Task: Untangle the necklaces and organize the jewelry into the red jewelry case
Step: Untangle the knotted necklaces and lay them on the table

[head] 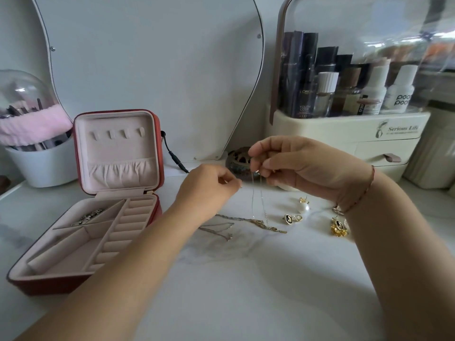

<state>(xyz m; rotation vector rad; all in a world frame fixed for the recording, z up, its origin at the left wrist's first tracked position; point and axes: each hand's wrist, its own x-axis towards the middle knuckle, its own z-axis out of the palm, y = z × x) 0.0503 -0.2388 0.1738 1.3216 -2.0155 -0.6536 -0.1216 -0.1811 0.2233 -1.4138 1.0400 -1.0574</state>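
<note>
The red jewelry case [49, 283] stands open at the left, its pink lid upright, with a silver bracelet [88, 216] in a back compartment. My right hand [295, 166] pinches a thin silver necklace chain [253, 200] that hangs down to the table. My left hand [209, 188] pinches the same chain's end just left of it. More tangled chains [246, 221] lie on the white table below my hands. A pearl earring [303, 207], black-and-gold earrings [290, 219] and a gold flower piece [338, 228] lie to the right.
A white cosmetics organizer [344, 129] with bottles stands at the back right. A brush holder [41, 166] with a pink band sits at the back left. A small ornate dish [237, 161] is behind my hands. A black cable [172, 153] hangs beside the case lid.
</note>
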